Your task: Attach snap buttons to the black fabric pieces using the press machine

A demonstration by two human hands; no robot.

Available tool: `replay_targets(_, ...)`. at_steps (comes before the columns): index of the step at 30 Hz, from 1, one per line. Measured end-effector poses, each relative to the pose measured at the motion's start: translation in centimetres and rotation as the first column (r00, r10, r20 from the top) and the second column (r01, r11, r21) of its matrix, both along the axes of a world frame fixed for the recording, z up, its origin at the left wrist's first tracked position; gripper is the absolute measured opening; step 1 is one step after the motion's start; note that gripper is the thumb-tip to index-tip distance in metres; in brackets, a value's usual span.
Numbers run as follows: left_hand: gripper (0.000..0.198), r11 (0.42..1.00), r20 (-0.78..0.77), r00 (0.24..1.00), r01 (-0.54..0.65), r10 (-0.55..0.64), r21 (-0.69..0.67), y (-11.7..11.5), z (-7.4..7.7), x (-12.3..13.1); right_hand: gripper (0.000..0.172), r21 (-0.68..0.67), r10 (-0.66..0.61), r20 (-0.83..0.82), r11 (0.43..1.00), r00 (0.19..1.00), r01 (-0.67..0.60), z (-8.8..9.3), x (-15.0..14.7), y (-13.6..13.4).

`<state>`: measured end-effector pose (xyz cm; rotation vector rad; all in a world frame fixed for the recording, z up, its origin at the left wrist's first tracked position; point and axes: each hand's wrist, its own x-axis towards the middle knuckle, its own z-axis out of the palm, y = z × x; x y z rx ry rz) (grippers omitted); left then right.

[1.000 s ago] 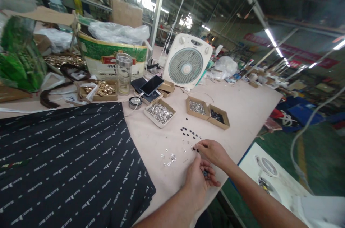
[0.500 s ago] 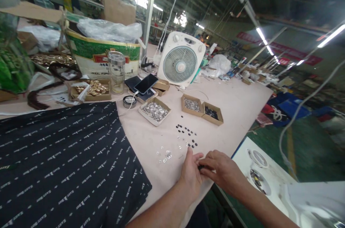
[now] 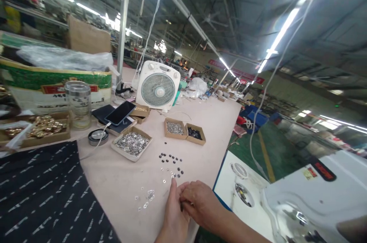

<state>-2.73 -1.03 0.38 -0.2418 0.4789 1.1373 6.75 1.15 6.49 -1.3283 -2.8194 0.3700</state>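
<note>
My left hand [image 3: 177, 208] is cupped at the table's near edge, its thumb pointing forward and its fingers curled. Over its palm, my right hand [image 3: 197, 201] has its fingertips pinched together against the left fingers. A sliver of something small and dark shows between the hands; the fingers hide most of it. Just beyond the left thumb lie several round black snap caps [image 3: 179, 169], spaced out on the tabletop. Left of the hands, small silver snap rings [image 3: 150, 193] are scattered loosely, some in a little cluster.
Beyond the loose pieces stand a box of silver parts [image 3: 132, 144], another silver-filled box [image 3: 174, 128] and a box of black caps [image 3: 195, 134]. Black printed fabric [image 3: 48, 193] covers the left. A phone [image 3: 119, 113], glass jar [image 3: 78, 105] and fan [image 3: 158, 86] stand behind; a white machine [image 3: 312, 189] is right.
My view has turned right and up, so the table items sit further left and more of the white machine shows. Both hands stay together, with the right fingers still at the left palm.
</note>
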Motion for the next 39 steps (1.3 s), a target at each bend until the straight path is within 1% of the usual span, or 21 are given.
replay_targets(3,0.048,0.999,0.007,0.999,-0.035,0.035,0.026,-0.2,0.0,0.0,0.018,-0.095,-0.039,-0.141,0.995,0.989,0.026,0.3,-0.1,0.2)
replay_targets(5,0.049,0.997,0.023,0.999,-0.047,0.046,0.065,-0.2,0.0,0.2,0.017,-0.199,-0.159,-0.227,0.973,0.961,0.114,0.6,0.0,0.7)
replay_targets(6,0.050,0.995,0.028,0.998,-0.050,0.048,0.082,-0.1,-0.1,0.2,0.016,-0.275,-0.253,-0.266,0.945,0.930,0.178,0.7,0.1,1.0)
replay_targets(8,0.053,0.994,0.022,0.999,-0.050,0.048,0.097,0.1,0.0,0.2,0.017,-0.442,-0.460,-0.311,0.845,0.832,0.302,0.9,0.1,2.1)
replay_targets(9,0.054,0.994,0.015,0.999,-0.046,0.045,0.097,0.2,0.1,0.2,0.021,-0.500,-0.537,-0.315,0.795,0.783,0.344,0.9,0.0,2.8)
replay_targets(10,0.055,0.996,0.004,0.999,-0.039,0.039,0.082,0.3,0.2,0.1,0.025,-0.520,-0.573,-0.311,0.771,0.758,0.368,0.9,-0.2,3.6)
replay_targets(11,0.056,0.998,-0.009,1.000,-0.029,0.030,0.060,0.4,0.3,0.1,0.028,-0.498,-0.568,-0.310,0.780,0.763,0.379,0.8,-0.4,4.4)
replay_targets(12,0.056,0.999,-0.022,1.000,-0.019,0.020,0.037,0.4,0.5,0.0,0.028,-0.444,-0.529,-0.308,0.815,0.791,0.372,0.7,-0.8,5.2)
replay_targets(14,0.056,1.000,-0.042,0.999,-0.003,0.003,0.011,0.5,0.7,0.0,0.024,-0.317,-0.403,-0.287,0.896,0.869,0.311,0.4,-1.6,6.8)
replay_targets(15,0.056,1.000,-0.049,0.999,0.002,-0.002,0.007,0.6,0.7,0.0,0.021,-0.266,-0.341,-0.258,0.924,0.904,0.273,0.3,-2.0,7.5)
replay_targets(17,0.057,1.000,-0.053,0.999,0.009,-0.008,0.014,0.7,0.5,0.2,0.019,-0.214,-0.262,-0.177,0.951,0.949,0.223,-0.2,-2.8,8.8)
replay_targets(20,0.057,1.000,-0.060,0.998,0.026,-0.025,0.014,0.8,0.2,0.4,0.016,-0.210,-0.203,-0.079,0.961,0.976,0.182,-1.1,-3.5,10.2)
replay_targets(24,0.057,0.999,-0.055,0.998,0.037,-0.037,0.003,0.9,0.1,0.5,0.013,-0.227,-0.175,-0.024,0.960,0.984,0.165,-2.3,-3.5,11.3)
replay_targets(27,0.055,0.999,-0.044,0.999,0.030,-0.030,0.011,0.9,0.0,0.4,0.013,-0.230,-0.150,-0.005,0.962,0.989,0.145,-2.8,-3.2,11.6)
replay_targets(30,0.055,0.999,-0.043,0.999,0.031,-0.031,0.017,0.9,-0.3,0.5,0.015,-0.232,-0.141,-0.010,0.963,0.990,0.135,-2.8,-3.1,11.7)
replay_targets(34,0.056,0.999,-0.036,0.999,0.033,-0.032,0.025,0.9,-0.6,0.6,0.021,-0.263,-0.154,-0.032,0.955,0.988,0.140,-2.3,-3.0,11.6)
replay_targets(39,0.057,0.999,-0.052,0.998,0.029,-0.027,0.035,0.9,-0.7,0.8,0.016,-0.286,-0.138,-0.014,0.949,0.990,0.128,-2.2,-2.8,11.5)
